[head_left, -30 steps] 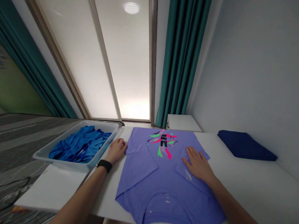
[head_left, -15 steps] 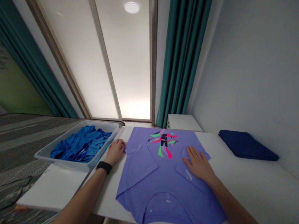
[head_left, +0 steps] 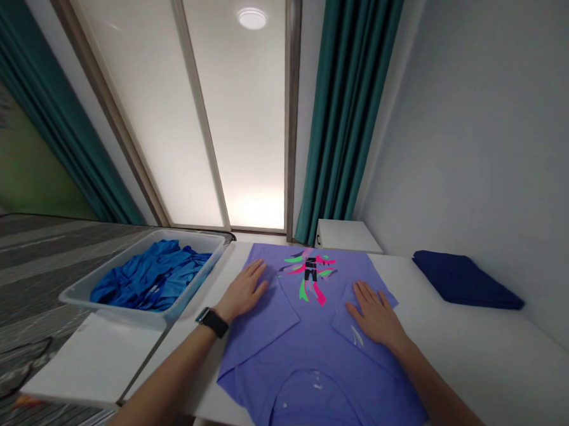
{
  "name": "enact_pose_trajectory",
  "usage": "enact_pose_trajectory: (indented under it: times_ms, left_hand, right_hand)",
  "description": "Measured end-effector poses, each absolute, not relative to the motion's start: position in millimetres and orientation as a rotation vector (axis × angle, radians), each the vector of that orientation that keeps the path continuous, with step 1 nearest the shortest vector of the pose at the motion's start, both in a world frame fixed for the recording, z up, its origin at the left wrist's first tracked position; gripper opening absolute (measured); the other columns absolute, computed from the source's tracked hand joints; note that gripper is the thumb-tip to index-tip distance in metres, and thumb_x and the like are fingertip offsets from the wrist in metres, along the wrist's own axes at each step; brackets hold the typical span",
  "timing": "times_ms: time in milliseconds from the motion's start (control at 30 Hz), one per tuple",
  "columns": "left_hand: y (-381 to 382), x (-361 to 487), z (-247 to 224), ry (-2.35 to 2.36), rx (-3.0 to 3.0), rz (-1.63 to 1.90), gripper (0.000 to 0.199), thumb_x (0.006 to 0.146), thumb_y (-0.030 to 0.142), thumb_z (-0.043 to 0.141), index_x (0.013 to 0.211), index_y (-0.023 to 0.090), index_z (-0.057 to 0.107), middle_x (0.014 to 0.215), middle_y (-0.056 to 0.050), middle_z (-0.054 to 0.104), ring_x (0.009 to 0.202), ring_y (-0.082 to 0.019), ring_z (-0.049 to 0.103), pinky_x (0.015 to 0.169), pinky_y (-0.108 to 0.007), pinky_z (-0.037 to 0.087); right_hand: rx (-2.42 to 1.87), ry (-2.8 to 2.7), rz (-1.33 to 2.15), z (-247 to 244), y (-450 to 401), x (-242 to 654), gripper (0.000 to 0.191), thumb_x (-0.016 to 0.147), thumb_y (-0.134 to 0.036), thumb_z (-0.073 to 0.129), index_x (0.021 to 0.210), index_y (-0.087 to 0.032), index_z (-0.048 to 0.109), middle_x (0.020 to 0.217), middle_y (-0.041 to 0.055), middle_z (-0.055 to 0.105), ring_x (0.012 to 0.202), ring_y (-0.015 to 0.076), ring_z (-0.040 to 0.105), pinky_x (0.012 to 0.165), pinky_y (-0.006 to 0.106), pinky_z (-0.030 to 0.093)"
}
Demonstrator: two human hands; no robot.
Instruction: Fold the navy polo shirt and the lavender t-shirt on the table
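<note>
A purple T-shirt [head_left: 301,341] lies spread on the white table, its collar toward me and both sleeves folded inward. A pink, green and black print shows near its far end. My left hand [head_left: 243,292], with a black watch [head_left: 213,322] on the wrist, is over the shirt's left edge, fingers stretched forward. On the folded right sleeve, my right hand [head_left: 373,313] rests flat with its fingers extended. Neither hand grips the cloth.
At the left stands a clear plastic bin [head_left: 174,315] with crumpled blue clothes [head_left: 152,275] inside. A folded navy cloth [head_left: 466,281] lies at the right of the table [head_left: 458,355], near the wall. Beyond the far edge is a white cabinet [head_left: 349,234].
My left hand has moved from the shirt's left edge inward onto the cloth, and its fingers have straightened. My right hand has stayed on the sleeve.
</note>
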State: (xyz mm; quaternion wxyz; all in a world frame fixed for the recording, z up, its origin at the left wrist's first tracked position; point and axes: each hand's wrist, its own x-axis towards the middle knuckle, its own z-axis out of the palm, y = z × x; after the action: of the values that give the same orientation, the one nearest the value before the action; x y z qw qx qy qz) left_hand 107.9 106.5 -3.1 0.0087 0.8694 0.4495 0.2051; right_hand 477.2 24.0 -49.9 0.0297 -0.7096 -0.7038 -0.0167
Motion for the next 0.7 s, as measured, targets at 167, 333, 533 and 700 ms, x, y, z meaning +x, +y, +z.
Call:
enact_pose_trajectory:
  times_ms: [167, 333, 533, 700]
  left_hand:
    - [93, 134, -15, 1.531, 2.718, 0.378, 0.057, 0.099, 0.044, 0.035, 0.147, 0.013, 0.038, 0.155, -0.012, 0.036, 0.144, -0.024, 0.031, 0.119, -0.042, 0.026]
    - [87, 137, -22, 1.564, 2.733, 0.284, 0.057, 0.099, 0.045, 0.034, 0.147, 0.016, 0.039, 0.154, -0.01, 0.037, 0.143, -0.023, 0.032, 0.119, -0.043, 0.024]
    - [84, 137, -19, 1.585, 2.749, 0.276, 0.057, 0.099, 0.045, 0.033, 0.147, 0.015, 0.04, 0.154, -0.009, 0.038, 0.143, -0.024, 0.034, 0.118, -0.044, 0.026]
    - [74, 136, -19, 1.604, 2.743, 0.297, 0.057, 0.098, 0.045, 0.034, 0.147, 0.015, 0.041, 0.154, -0.009, 0.038, 0.142, -0.023, 0.034, 0.117, -0.044, 0.027]
  right_hand:
    - [-2.215, -2.182, -0.03, -45, 23, 475, 0.072, 0.096, -0.052, 0.021, 0.152, -0.008, 0.027, 0.158, 0.0119, 0.026, 0.147, 0.0237, 0.021, 0.119, 0.049, 0.013]
    - [-2.211, -2.166, -0.014, -40, 21, 472, 0.071, 0.097, -0.052, 0.021, 0.152, -0.007, 0.027, 0.158, 0.0125, 0.026, 0.147, 0.0236, 0.02, 0.119, 0.049, 0.012]
    - [-2.224, -2.161, 0.019, -35, 15, 469, 0.07, 0.097, -0.051, 0.021, 0.152, -0.008, 0.026, 0.158, 0.0121, 0.025, 0.147, 0.0238, 0.02, 0.119, 0.049, 0.011]
    - [-2.204, -2.158, -0.001, -36, 5, 470, 0.07, 0.097, -0.051, 0.021, 0.152, -0.008, 0.027, 0.158, 0.013, 0.025, 0.147, 0.0245, 0.02, 0.119, 0.049, 0.012]
